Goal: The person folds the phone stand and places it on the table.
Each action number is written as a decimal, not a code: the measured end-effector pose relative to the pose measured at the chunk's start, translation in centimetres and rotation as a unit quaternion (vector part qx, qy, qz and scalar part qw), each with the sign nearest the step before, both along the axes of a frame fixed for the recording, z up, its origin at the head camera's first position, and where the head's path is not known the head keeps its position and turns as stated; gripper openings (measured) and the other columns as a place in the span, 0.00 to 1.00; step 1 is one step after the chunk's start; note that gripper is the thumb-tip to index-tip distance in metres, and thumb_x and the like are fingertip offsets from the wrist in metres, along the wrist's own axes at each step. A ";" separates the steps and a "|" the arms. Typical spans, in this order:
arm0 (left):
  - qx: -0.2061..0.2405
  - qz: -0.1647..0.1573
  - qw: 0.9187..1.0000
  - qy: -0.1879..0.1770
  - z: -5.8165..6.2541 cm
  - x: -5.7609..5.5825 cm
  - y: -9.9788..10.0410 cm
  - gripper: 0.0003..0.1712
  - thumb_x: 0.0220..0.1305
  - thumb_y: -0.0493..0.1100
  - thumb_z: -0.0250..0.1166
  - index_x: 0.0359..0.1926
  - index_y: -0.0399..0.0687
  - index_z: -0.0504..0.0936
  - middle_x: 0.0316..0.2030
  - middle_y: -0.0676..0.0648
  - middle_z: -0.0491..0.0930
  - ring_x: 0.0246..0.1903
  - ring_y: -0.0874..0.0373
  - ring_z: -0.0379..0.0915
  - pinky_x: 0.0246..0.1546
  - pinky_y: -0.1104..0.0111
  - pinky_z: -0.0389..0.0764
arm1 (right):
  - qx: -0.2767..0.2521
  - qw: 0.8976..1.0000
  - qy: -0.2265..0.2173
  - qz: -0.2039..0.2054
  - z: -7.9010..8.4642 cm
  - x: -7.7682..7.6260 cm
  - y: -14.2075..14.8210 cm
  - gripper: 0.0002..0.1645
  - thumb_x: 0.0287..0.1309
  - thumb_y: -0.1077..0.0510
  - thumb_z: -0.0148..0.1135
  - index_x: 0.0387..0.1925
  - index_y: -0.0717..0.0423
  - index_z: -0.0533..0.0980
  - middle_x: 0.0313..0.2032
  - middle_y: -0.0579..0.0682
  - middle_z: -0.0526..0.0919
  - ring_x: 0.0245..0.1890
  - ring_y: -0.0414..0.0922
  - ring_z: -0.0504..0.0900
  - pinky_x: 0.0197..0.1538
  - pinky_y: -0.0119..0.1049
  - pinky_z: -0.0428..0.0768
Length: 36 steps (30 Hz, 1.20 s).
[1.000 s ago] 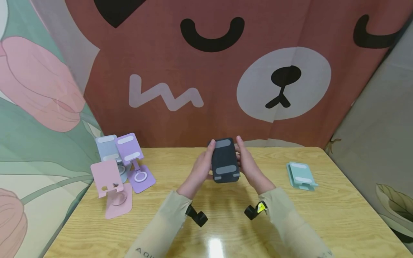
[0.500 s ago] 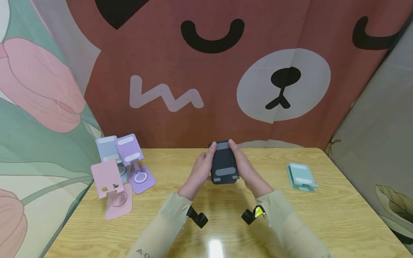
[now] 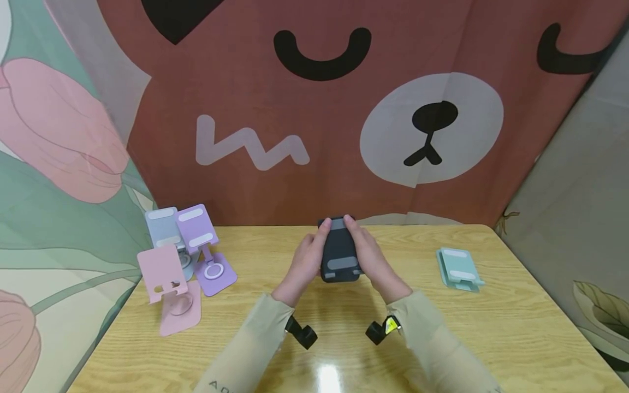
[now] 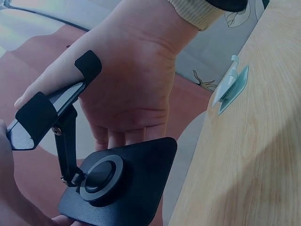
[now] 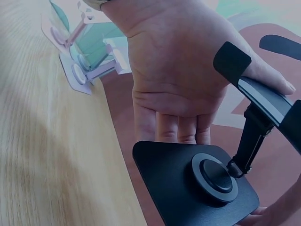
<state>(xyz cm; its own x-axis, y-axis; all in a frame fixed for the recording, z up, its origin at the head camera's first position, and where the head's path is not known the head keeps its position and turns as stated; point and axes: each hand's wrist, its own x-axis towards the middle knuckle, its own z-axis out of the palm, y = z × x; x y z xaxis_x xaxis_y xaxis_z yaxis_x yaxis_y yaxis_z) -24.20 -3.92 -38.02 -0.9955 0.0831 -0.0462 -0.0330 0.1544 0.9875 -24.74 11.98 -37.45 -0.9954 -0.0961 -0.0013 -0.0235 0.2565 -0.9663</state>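
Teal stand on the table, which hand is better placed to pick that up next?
Probably the right hand: it is nearer the teal stand, though it and the left hand both hold the black stand.

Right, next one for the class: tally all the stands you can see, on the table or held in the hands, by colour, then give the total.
Black stand: 1
Pink stand: 1
Purple stand: 1
Light blue stand: 1
Mint green stand: 1
Total: 5
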 end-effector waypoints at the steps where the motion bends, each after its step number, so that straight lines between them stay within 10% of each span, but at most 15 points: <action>1: -0.002 0.002 1.000 0.000 0.0 0.0 0.0 0.55 0.61 0.84 0.47 0.58 0.36 0.73 0.42 0.39 0.77 0.35 0.48 0.76 0.28 0.62 0.80 | 0.001 1.000 -0.001 -0.004 -0.1 0.0 0.0 0.48 0.68 0.20 0.34 0.58 0.55 0.74 0.51 0.58 0.76 0.49 0.53 0.74 0.50 0.45 0.72; 36: -0.031 0.025 0.999 0.006 -0.7 -0.2 0.3 0.48 0.64 0.82 0.47 0.46 0.38 0.74 0.37 0.40 0.75 0.34 0.49 0.72 0.33 0.62 0.74 | 0.027 0.994 0.029 -0.098 -1.3 0.2 -0.5 0.47 0.66 0.21 0.46 0.51 0.60 0.79 0.40 0.58 0.80 0.38 0.51 0.77 0.41 0.40 0.76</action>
<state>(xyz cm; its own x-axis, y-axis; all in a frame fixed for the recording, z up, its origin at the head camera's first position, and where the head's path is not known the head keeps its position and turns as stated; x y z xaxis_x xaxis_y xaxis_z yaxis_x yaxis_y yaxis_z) -24.41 -3.66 -38.68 -0.9988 0.0309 -0.0375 -0.0300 0.2138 0.9764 -24.51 11.49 -38.71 -0.9936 0.0980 0.0561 -0.0227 0.3133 -0.9494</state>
